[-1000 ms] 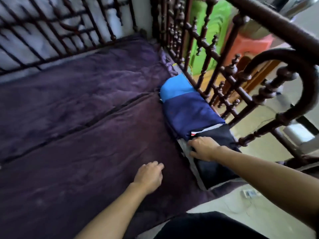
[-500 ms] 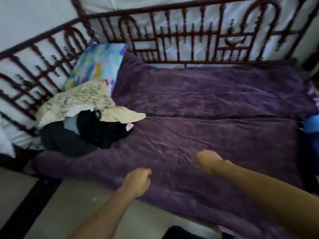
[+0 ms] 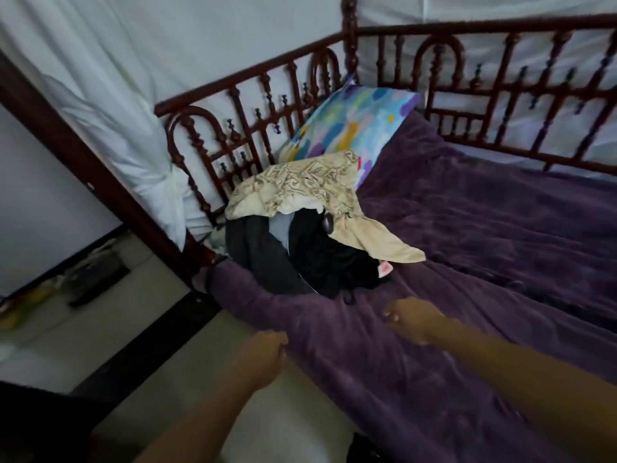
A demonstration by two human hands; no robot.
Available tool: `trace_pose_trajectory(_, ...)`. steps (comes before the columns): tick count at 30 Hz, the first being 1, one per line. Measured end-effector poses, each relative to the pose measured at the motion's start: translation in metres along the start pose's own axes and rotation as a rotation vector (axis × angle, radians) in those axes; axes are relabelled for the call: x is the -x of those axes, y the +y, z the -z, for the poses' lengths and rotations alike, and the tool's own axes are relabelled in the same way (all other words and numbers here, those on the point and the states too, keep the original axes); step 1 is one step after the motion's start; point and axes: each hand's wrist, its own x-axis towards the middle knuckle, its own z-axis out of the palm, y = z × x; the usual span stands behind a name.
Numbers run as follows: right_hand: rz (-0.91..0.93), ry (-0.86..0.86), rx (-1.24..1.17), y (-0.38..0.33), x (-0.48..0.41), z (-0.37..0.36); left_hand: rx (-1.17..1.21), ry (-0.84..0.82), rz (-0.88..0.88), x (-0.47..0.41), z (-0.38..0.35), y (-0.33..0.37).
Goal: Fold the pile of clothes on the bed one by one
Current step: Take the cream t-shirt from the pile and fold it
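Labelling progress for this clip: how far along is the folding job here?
Done: no folded item shows in this view. In hand: nothing. The left hand and right hand are both empty, with the right one nearer the pile. Left: the whole pile lies unfolded on the purple blanket by the pillow, with a beige printed garment draped over dark clothes.

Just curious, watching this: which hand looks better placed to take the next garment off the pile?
Probably the right hand: it is over the purple blanket, nearer the clothes pile. The left hand sits back at the blanket's edge.
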Motion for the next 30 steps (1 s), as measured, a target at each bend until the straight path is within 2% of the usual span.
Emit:
trace_pose_trajectory(6, -0.009, -0.057, -0.124, -0.029, -0.113, 0.016, 0.08, -0.13, 0.076, -0.089, 0.045, -0.068)
trace_pose_trajectory(12, -0.099, -0.078, -0.147, -0.038, -0.204, 0.033, 0.087, -0.078, 0.08, -0.175, 0.065, -0.106)
trace_pose_trajectory(15, -0.168, -0.097, -0.171, -0.042, -0.241, 0.03, 0.06, -0.085, 0.007, -0.215, 0.064, -0.119)
trace_pose_trajectory(20, -0.307, -0.104, -0.222, -0.042, -0.304, 0.03, 0.009, -0.071, -0.212, -0.322, 0.073, -0.149)
trace_pose_trajectory(24, -0.478, -0.114, -0.275, -0.044, -0.359, 0.031, -0.145, 0.033, -0.395, -0.42, 0.094, -0.166)
trace_pose_trajectory(27, -0.578, -0.086, -0.291, -0.047, -0.415, 0.03, -0.211, 0.127, -0.45, -0.478, 0.106, -0.182)
trace_pose_trajectory(30, -0.714, 0.04, -0.373, -0.053, -0.472, 0.02, -0.246, 0.141, -0.428, -0.523, 0.102, -0.205)
